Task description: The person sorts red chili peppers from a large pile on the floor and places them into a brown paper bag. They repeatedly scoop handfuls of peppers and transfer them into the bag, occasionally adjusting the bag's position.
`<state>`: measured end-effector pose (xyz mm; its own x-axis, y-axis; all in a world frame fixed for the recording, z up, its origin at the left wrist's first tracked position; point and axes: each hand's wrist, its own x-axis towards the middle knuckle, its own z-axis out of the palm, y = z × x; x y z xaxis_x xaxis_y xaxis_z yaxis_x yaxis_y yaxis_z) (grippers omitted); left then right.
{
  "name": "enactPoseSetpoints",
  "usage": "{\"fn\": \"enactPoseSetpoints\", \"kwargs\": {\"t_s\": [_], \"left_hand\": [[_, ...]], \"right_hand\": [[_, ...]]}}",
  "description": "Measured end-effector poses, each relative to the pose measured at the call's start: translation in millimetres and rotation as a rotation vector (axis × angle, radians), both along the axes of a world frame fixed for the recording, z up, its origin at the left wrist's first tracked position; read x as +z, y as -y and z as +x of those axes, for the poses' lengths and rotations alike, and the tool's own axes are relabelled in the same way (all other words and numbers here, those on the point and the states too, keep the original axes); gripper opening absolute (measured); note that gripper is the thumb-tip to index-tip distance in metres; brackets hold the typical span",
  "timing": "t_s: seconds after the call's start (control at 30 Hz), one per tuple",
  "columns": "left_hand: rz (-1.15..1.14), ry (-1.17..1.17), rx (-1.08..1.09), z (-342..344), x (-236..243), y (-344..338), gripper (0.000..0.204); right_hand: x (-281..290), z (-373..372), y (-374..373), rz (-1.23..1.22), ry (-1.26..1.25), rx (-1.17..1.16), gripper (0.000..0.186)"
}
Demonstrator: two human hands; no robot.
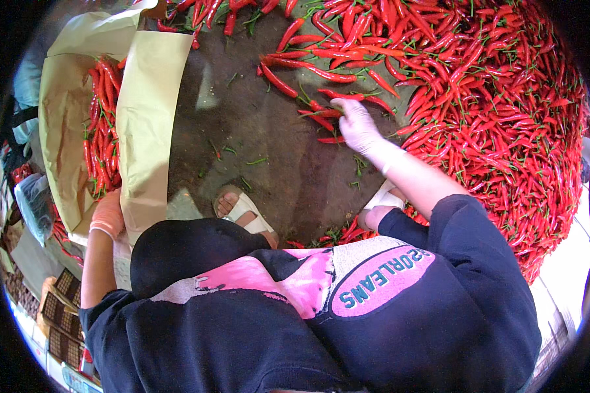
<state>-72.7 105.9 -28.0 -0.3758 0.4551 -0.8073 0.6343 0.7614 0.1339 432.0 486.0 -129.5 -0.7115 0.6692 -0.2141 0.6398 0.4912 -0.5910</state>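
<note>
Head view: right hand (360,129) is at the loose chillies (331,75) on the floor (236,118), fingers (349,110) curled, can't tell if they're gripping any. Left hand (107,215) is at the paper bag (152,111), grip hidden. I'd scoop small bunches gently, bag mouth wide.

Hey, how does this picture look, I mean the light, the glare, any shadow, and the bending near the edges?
In the head view, small glints dot the heap of glossy red chili peppers; in that same view, the pale-gloved right hand looks bright, shadow crosses the lower front of the tall tan paper bag, and the fisheye bends the surroundings inside black corners.
</note>
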Motion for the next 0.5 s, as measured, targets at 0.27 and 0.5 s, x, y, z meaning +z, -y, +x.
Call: {"fn": "enactPoseSetpoints", "kwargs": {"t_s": [0.27,0.5], "left_hand": [[0.661,-0.548,-0.293,49,128,-168,0.030],[0.748,-0.004,-1.065,184,41,-305,0.028]], "right_hand": [[18,-44,-9,0.066,0.388,0.136,0.035],[3,4,-53,-0.211,-0.074,-0.553,0.022]]}}
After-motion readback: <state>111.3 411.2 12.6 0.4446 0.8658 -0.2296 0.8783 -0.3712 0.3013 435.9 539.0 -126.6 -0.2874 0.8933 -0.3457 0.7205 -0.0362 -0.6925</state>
